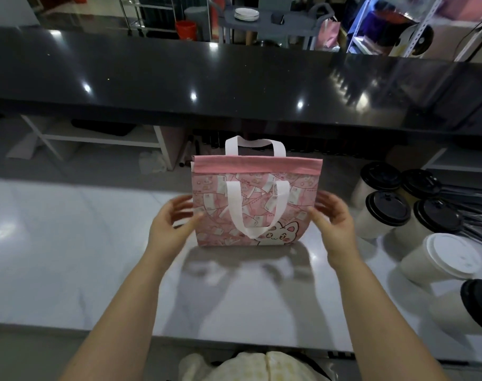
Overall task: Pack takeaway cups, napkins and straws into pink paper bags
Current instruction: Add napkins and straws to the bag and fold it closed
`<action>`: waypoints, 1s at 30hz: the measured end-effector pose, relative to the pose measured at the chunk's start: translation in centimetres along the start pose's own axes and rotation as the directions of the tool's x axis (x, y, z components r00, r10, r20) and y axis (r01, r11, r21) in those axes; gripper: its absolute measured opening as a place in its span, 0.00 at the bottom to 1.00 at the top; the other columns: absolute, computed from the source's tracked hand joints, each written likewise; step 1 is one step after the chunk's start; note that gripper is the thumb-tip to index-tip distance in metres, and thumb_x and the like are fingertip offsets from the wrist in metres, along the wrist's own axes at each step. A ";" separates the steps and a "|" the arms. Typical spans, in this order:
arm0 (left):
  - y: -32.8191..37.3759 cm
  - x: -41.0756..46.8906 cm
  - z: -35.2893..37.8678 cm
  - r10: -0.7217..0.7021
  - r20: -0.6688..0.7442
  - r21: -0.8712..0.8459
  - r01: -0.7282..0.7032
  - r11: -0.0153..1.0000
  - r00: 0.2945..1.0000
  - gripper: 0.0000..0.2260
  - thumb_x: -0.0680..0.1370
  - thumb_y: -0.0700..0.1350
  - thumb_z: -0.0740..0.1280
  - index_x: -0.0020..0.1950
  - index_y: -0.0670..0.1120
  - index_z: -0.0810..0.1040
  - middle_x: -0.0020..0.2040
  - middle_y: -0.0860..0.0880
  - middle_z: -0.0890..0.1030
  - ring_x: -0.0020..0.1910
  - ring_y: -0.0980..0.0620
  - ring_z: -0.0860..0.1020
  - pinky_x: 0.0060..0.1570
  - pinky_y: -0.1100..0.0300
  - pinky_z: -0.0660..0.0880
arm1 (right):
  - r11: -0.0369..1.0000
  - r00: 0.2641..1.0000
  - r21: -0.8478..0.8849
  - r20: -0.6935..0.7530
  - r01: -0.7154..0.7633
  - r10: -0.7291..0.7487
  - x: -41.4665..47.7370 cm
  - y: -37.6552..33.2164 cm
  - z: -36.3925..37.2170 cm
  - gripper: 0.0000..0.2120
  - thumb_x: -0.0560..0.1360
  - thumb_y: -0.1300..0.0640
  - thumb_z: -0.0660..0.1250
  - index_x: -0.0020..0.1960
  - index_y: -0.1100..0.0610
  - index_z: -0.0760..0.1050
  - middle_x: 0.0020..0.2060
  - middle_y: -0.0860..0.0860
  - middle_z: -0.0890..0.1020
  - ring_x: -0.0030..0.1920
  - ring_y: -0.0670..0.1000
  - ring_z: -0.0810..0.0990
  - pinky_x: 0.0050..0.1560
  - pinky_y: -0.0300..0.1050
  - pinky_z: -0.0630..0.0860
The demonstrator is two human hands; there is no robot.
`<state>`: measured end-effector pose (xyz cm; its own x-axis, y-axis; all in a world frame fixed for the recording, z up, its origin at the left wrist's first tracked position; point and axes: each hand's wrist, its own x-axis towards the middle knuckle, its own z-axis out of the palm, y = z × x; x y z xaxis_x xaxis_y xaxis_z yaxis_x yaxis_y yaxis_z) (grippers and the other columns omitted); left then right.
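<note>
While both hands are relaxed with fingers spread and gripping nothing, the left hand (pixel 174 221) and right hand (pixel 332 218) flank the pink bag (pixel 262 204). It stands upright and flat at the middle of the table (pixel 69 243); blur hides whether they touch it. Done well, this step likely means parting the mouth and squaring the base before loading the cups (pixel 388 207) clustered nearby on the right.
</note>
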<state>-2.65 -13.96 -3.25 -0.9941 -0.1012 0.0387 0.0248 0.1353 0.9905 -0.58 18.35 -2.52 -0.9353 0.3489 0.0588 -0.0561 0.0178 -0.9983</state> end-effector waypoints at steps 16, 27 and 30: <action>7.7 5.3 2.8 0.241 -0.142 0.120 -0.225 0.967 0.960 0.10 0.73 0.44 0.75 0.37 0.59 0.81 0.37 0.60 0.83 0.41 0.56 0.82 0.44 0.58 0.82 | 0.981 0.979 -0.044 -0.064 0.189 -0.192 5.6 -6.5 3.6 0.15 0.71 0.66 0.74 0.36 0.46 0.83 0.35 0.44 0.85 0.40 0.43 0.83 0.44 0.38 0.79; 0.4 -0.8 1.6 -0.021 -0.091 -0.025 0.019 1.000 0.996 0.13 0.67 0.48 0.77 0.50 0.57 0.82 0.47 0.57 0.85 0.47 0.57 0.83 0.45 0.65 0.80 | 0.993 1.000 0.115 0.019 0.010 -0.012 -0.2 1.0 0.5 0.20 0.64 0.59 0.77 0.54 0.50 0.78 0.49 0.45 0.85 0.51 0.45 0.83 0.48 0.37 0.79; -2.1 -3.1 1.9 -0.068 -0.137 -0.001 0.068 0.998 0.988 0.12 0.70 0.40 0.77 0.48 0.56 0.84 0.47 0.55 0.85 0.47 0.55 0.83 0.44 0.68 0.79 | 0.989 0.997 0.127 0.026 -0.080 0.077 -1.5 3.3 -0.1 0.15 0.65 0.62 0.76 0.50 0.50 0.82 0.48 0.49 0.86 0.52 0.49 0.83 0.48 0.40 0.80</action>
<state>0.16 -12.07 -5.74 -0.9697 -0.2440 -0.0105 -0.0428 0.1272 0.9910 0.72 18.01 -5.91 -0.9456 0.3248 -0.0181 -0.0255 -0.1295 -0.9912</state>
